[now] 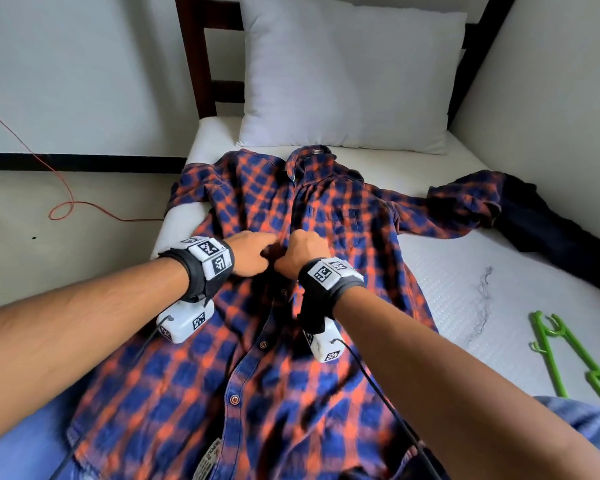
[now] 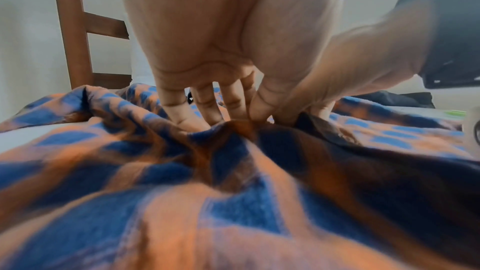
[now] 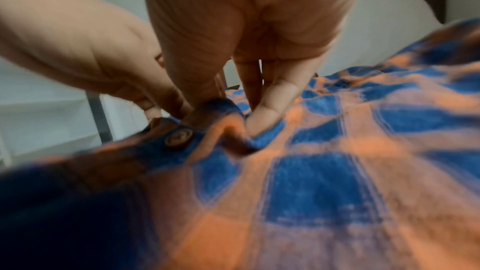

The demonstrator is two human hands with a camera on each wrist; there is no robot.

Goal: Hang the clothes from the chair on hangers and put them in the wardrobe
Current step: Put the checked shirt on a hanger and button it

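Note:
An orange and blue plaid shirt (image 1: 257, 358) lies spread front up on the bed, collar toward the pillow. Both hands meet at its front placket, mid-chest. My left hand (image 1: 253, 252) pinches the left edge of the placket (image 2: 233, 128), fingers curled into the cloth. My right hand (image 1: 302, 252) pinches the right placket edge (image 3: 221, 114) just above a brown button (image 3: 179, 137). A green plastic hanger (image 1: 568, 355) lies on the mattress at the right. A dark garment (image 1: 548, 223) lies bunched at the right side of the bed, under the shirt's sleeve end.
A white pillow (image 1: 347, 71) leans at the head of the bed against a dark wooden frame (image 1: 198, 64). The white mattress (image 1: 465, 282) is bare on the right. A red cable (image 1: 63, 206) loops on the floor at left.

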